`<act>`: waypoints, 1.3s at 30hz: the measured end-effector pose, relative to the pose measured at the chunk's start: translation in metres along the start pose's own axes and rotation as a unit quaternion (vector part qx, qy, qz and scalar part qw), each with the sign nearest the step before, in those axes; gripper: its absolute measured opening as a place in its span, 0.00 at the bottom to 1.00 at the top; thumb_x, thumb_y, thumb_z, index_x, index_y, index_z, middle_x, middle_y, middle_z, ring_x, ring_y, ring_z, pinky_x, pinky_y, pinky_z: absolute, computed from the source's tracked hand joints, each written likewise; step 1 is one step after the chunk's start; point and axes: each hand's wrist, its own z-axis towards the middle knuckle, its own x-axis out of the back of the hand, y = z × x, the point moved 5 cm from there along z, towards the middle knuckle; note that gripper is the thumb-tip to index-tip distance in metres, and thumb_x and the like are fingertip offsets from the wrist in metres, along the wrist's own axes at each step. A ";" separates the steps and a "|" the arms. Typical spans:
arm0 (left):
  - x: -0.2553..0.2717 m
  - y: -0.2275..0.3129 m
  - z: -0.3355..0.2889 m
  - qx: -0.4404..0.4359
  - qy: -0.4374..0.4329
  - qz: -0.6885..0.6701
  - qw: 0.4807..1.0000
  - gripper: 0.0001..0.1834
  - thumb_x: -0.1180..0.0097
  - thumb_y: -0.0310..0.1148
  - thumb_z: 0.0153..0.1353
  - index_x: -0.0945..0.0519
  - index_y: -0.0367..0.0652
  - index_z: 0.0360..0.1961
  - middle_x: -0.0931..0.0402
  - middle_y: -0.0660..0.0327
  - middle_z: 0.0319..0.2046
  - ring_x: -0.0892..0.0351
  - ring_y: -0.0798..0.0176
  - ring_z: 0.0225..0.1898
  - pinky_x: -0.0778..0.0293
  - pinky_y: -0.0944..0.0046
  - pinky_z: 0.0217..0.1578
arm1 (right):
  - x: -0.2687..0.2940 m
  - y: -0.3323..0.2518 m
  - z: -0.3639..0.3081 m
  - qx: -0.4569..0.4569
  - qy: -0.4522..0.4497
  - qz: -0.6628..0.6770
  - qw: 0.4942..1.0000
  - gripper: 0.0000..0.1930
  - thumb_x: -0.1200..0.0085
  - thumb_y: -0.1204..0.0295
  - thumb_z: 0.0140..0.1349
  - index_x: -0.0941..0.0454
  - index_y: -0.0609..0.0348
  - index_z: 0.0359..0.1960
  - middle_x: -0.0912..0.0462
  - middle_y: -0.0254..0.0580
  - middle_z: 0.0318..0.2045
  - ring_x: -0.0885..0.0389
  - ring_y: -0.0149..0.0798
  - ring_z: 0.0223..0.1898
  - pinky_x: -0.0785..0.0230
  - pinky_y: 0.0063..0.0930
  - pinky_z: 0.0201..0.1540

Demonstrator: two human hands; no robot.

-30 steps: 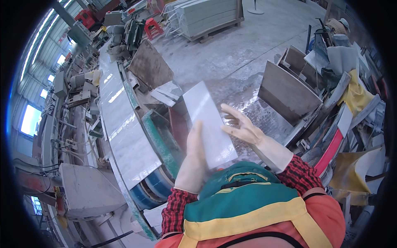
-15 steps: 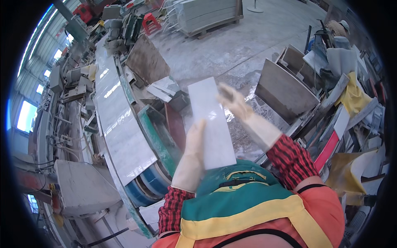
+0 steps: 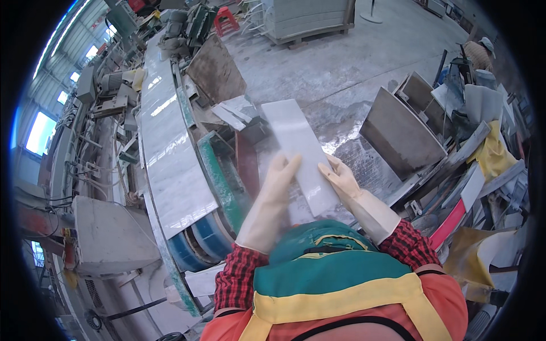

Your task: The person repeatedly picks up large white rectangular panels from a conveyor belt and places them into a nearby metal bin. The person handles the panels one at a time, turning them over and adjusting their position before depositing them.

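Observation:
A white, smooth rectangular stone slab (image 3: 300,150) is tilted in front of my body, its far end leaning to the left. My left hand (image 3: 281,173), in a long cream rubber glove, holds its left edge, with the thumb near the top face and the other fingers hidden. On the opposite edge, my right hand (image 3: 342,179) in a matching glove grips the slab, its fingertips partly out of sight. The slab's near end reaches close to my green and yellow apron (image 3: 330,273).
On the left runs a conveyor with glossy white slabs (image 3: 170,142) and a blue roller (image 3: 196,244). Brown boards (image 3: 398,131) lean on the right beside scrap pieces and a yellow cloth (image 3: 493,153). A slab stack (image 3: 310,20) stands farther off; a person (image 3: 479,55) is at far right.
My right hand has come down from near the slab's far right corner to grip lower along its right edge. The slab has tilted further, its near end shifting right.

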 end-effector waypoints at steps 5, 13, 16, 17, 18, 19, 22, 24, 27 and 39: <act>0.016 0.020 0.010 0.011 0.013 0.051 0.999 0.31 0.40 0.44 0.65 0.29 0.36 0.64 0.22 0.59 0.54 0.23 0.64 0.54 0.29 0.64 0.52 | -0.008 -0.007 -0.016 0.010 0.027 -0.031 0.999 0.25 0.45 0.68 0.71 0.32 0.67 0.66 0.20 0.40 0.56 0.23 0.28 0.53 0.29 0.23 0.55; 0.097 0.021 0.071 -0.084 0.212 0.057 0.972 0.36 0.37 0.41 0.65 0.35 0.33 0.68 0.22 0.51 0.54 0.21 0.61 0.51 0.25 0.64 0.48 | -0.012 -0.001 -0.031 -0.008 -0.002 -0.024 1.000 0.24 0.45 0.70 0.71 0.31 0.70 0.65 0.20 0.42 0.56 0.23 0.29 0.54 0.30 0.24 0.56; 0.057 0.021 0.055 -0.064 0.086 0.095 0.990 0.31 0.38 0.36 0.65 0.32 0.32 0.65 0.23 0.50 0.54 0.22 0.62 0.53 0.25 0.63 0.49 | 0.000 0.008 -0.029 -0.009 0.027 -0.016 0.999 0.24 0.44 0.70 0.70 0.30 0.70 0.64 0.20 0.42 0.55 0.23 0.29 0.52 0.29 0.24 0.55; 0.052 -0.002 0.039 -0.121 0.046 0.036 0.991 0.29 0.38 0.32 0.65 0.31 0.32 0.64 0.24 0.50 0.57 0.25 0.61 0.57 0.27 0.59 0.55 | -0.001 0.011 -0.023 -0.015 0.024 -0.013 1.000 0.24 0.44 0.70 0.70 0.30 0.69 0.64 0.19 0.42 0.54 0.22 0.29 0.52 0.29 0.24 0.54; 0.032 -0.019 0.017 -0.085 0.058 0.075 0.992 0.29 0.39 0.32 0.65 0.31 0.31 0.64 0.23 0.52 0.55 0.24 0.62 0.55 0.27 0.60 0.55 | 0.006 0.016 -0.016 -0.010 0.029 -0.015 0.999 0.23 0.44 0.69 0.70 0.29 0.69 0.64 0.19 0.42 0.53 0.22 0.29 0.51 0.29 0.24 0.53; 0.016 -0.031 -0.006 -0.049 0.067 0.114 0.990 0.29 0.40 0.31 0.65 0.31 0.31 0.65 0.21 0.54 0.53 0.22 0.62 0.54 0.27 0.61 0.56 | 0.017 0.021 -0.009 -0.004 0.035 -0.016 0.999 0.23 0.44 0.69 0.70 0.29 0.69 0.63 0.18 0.42 0.53 0.21 0.29 0.50 0.28 0.24 0.52; -0.012 -0.038 -0.049 0.014 -0.076 0.095 0.992 0.36 0.38 0.31 0.64 0.38 0.33 0.70 0.27 0.51 0.61 0.27 0.58 0.61 0.32 0.56 0.62 | 0.026 0.024 0.005 0.008 0.070 -0.033 0.997 0.23 0.44 0.68 0.70 0.28 0.68 0.62 0.17 0.41 0.50 0.20 0.29 0.48 0.27 0.23 0.49; -0.019 -0.026 -0.062 0.002 -0.156 0.056 0.986 0.40 0.37 0.34 0.64 0.42 0.35 0.73 0.30 0.49 0.64 0.28 0.56 0.63 0.33 0.54 0.64 | 0.024 0.019 0.010 0.010 0.092 -0.037 0.995 0.23 0.44 0.68 0.70 0.28 0.68 0.62 0.17 0.42 0.49 0.20 0.29 0.47 0.27 0.22 0.48; 0.015 -0.018 -0.063 0.159 0.038 -0.042 0.986 0.39 0.40 0.39 0.67 0.44 0.41 0.74 0.37 0.55 0.69 0.27 0.55 0.62 0.32 0.56 0.63 | 0.010 0.018 0.015 0.009 0.096 -0.050 0.994 0.24 0.44 0.69 0.70 0.30 0.68 0.64 0.17 0.43 0.49 0.19 0.29 0.46 0.27 0.23 0.49; 0.153 -0.013 -0.141 -0.046 0.295 -0.214 0.930 0.20 0.45 0.36 0.71 0.30 0.40 0.60 0.21 0.58 0.50 0.19 0.63 0.44 0.23 0.67 0.39 | -0.085 -0.012 0.024 -0.047 -0.226 -0.160 0.960 0.24 0.50 0.71 0.72 0.32 0.56 0.69 0.17 0.47 0.49 0.17 0.36 0.43 0.21 0.28 0.44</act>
